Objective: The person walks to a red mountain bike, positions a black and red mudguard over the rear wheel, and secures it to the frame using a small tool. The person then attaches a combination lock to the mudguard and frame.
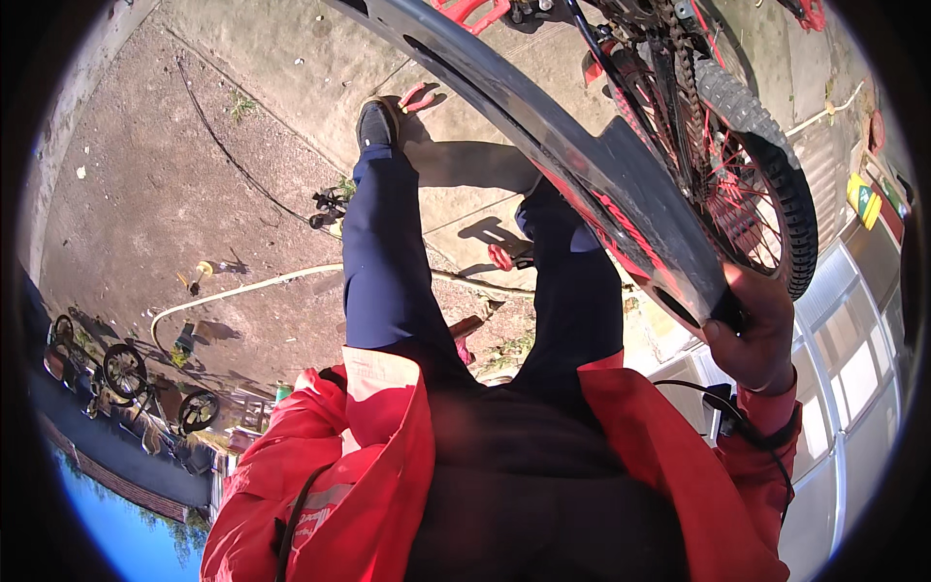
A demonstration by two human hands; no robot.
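My right hand is closed around the near end of a long, curved black mudguard with red markings. The mudguard slants from that hand up past the top edge of the view, above my right leg. Just beyond it stands a bicycle with a knobby black tyre, red spokes and a dark chain; the mudguard hides part of the bike. Of my left arm only the red sleeve shows, at the lower left, and the left hand is out of sight.
Red-handled pliers lie by my left shoe. Another red-handled tool lies between my legs. A pale hose crosses the ground. Small wheeled bikes stand far left; translucent panels are at the right.
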